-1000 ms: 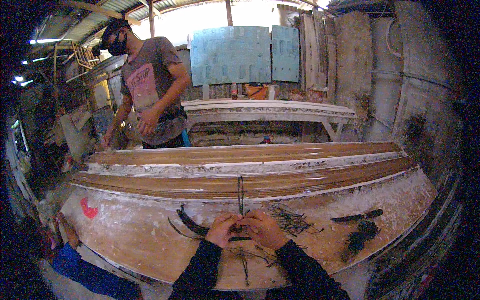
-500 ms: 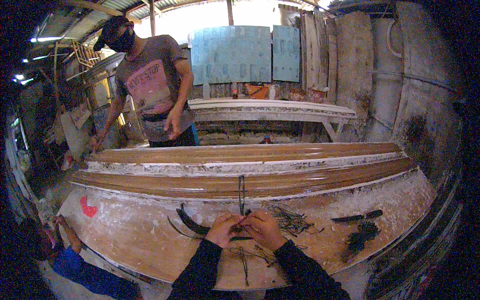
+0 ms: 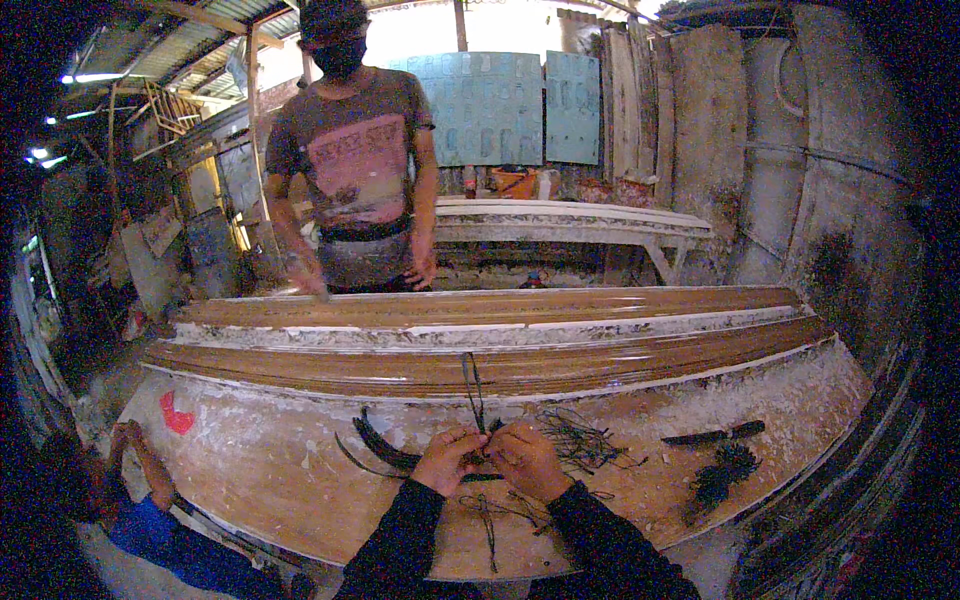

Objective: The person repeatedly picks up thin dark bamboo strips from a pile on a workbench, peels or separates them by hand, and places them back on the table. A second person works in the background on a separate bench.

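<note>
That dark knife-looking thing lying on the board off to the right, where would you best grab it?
Probably the dark knife-like tool is best taken from above at its thicker right end, which looks like the handle. It lies flat on the whitish board, apart from the black frayed bundle, so fingers can close across its narrow width. Which end is the handle is not certain.

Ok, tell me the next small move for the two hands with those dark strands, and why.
Probably draw the pinched strands taut and keep twisting. The left hand and right hand meet over the workbench, fingers closed on thin dark strands that stand up between them; more loose strands lie just to the right.
</note>
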The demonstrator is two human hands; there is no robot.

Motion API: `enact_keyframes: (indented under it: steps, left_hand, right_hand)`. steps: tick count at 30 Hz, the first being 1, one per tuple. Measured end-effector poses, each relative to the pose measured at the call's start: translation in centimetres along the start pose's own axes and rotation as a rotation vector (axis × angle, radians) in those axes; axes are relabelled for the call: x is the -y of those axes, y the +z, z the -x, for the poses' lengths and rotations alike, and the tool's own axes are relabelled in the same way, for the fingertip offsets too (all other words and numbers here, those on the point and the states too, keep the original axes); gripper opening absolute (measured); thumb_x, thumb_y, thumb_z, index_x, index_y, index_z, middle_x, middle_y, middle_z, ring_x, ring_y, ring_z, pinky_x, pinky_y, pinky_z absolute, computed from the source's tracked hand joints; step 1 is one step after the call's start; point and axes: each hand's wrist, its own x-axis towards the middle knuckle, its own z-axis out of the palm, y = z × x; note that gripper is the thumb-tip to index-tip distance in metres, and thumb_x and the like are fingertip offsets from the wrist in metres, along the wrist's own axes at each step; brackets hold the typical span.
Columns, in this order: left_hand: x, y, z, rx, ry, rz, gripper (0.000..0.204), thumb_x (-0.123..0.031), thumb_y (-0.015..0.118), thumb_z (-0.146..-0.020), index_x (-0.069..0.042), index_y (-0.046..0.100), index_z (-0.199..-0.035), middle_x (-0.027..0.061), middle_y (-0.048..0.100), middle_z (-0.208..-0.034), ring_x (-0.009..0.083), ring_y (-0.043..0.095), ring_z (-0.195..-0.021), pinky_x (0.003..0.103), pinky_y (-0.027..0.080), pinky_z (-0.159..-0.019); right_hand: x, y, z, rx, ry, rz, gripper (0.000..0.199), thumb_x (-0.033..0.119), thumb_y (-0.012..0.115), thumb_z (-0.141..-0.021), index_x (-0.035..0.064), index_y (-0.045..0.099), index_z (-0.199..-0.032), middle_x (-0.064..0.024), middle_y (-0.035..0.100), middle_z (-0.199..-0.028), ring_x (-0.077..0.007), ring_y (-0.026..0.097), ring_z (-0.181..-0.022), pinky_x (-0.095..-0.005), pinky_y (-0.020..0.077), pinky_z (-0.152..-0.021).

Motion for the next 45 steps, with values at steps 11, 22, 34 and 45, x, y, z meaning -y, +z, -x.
enact_keyframes:
  steps: [11,22,34,45]
  left_hand:
    - [-0.1,-0.2,0.0,-0.037,-0.057,0.121,0.010,-0.014,0.062,-0.074,-0.010,0.058,-0.083,-0.0004,0.057,-0.077,0.0114,0.054,-0.070,0.026,0.045,-0.054]
    - [-0.2,0.0,-0.1,-0.040,-0.060,0.174,0.016,-0.013,0.064,-0.072,-0.012,0.056,-0.086,-0.0024,0.058,-0.075,0.0102,0.056,-0.068,0.024,0.043,-0.050]
    - [-1.1,1.1,0.7,-0.061,-0.094,0.118,0.012,-0.017,0.065,-0.072,-0.016,0.055,-0.078,-0.0056,0.057,-0.075,0.0067,0.053,-0.068,0.023,0.038,-0.054]
    - [-0.6,1.2,0.5,-0.058,0.010,0.050,0.012,-0.018,0.063,-0.074,-0.014,0.053,-0.077,-0.0043,0.056,-0.072,0.0073,0.053,-0.068,0.023,0.039,-0.052]
  right_hand:
    - [-0.1,0.0,0.0,-0.021,-0.091,0.151,0.026,0.006,0.064,-0.063,0.0156,0.060,-0.087,-0.0038,0.055,-0.079,-0.0227,0.054,-0.070,-0.0337,0.0433,-0.060]
    - [0.6,-0.2,-0.5,-0.030,-0.147,0.185,0.019,0.008,0.066,-0.062,0.0142,0.061,-0.080,-0.0023,0.056,-0.076,-0.0221,0.054,-0.070,-0.0336,0.0427,-0.061]
    - [-0.5,1.3,0.6,-0.168,0.495,-0.555,0.010,0.005,0.058,-0.076,0.0034,0.061,-0.086,-0.0056,0.062,-0.085,-0.0132,0.058,-0.076,-0.0268,0.0459,-0.070]
    - [-0.1,0.7,0.4,-0.160,0.379,-0.253,0.010,0.005,0.061,-0.074,0.0039,0.063,-0.083,-0.0064,0.063,-0.082,-0.0158,0.059,-0.073,-0.0274,0.0462,-0.067]
